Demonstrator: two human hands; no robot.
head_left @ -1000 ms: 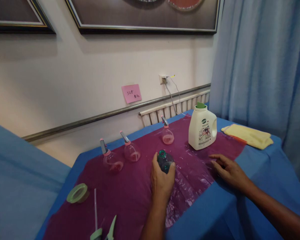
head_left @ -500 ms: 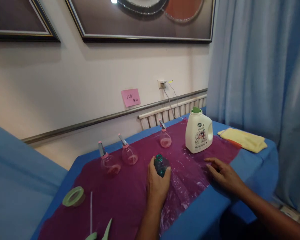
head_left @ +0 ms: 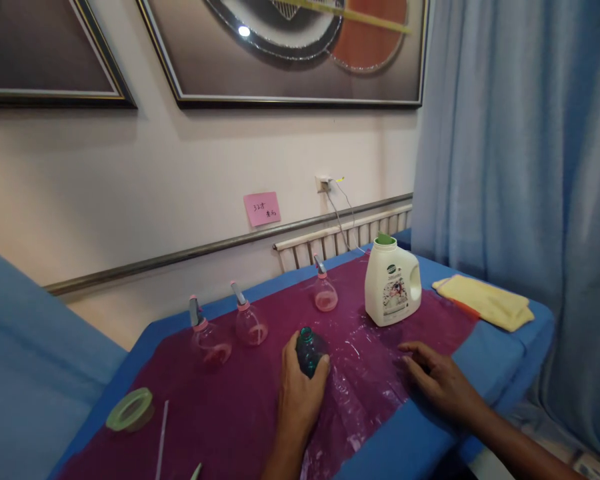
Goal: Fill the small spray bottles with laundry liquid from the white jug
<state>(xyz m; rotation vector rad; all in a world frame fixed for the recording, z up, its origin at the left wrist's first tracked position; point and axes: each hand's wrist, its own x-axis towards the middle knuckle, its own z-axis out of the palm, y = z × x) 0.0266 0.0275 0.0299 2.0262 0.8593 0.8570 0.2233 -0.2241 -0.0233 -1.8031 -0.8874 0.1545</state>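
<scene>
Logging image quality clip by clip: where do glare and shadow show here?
Head view: white glare streaks the shiny purple plastic sheet beside the round dark-green translucent bottle; head view: a bright spot, probably a lamp reflection, sits on the large black-framed picture; head view: shadow darkens the blue tablecloth below the right hand.

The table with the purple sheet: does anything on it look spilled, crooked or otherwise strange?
Two mild oddities. The purple sheet lies wrinkled and askew, with blue tablecloth showing at the near right. The green bottle in the left hand has an open neck with no sprayer, unlike the three pink-collared bottles. No clear spill shows.
</scene>
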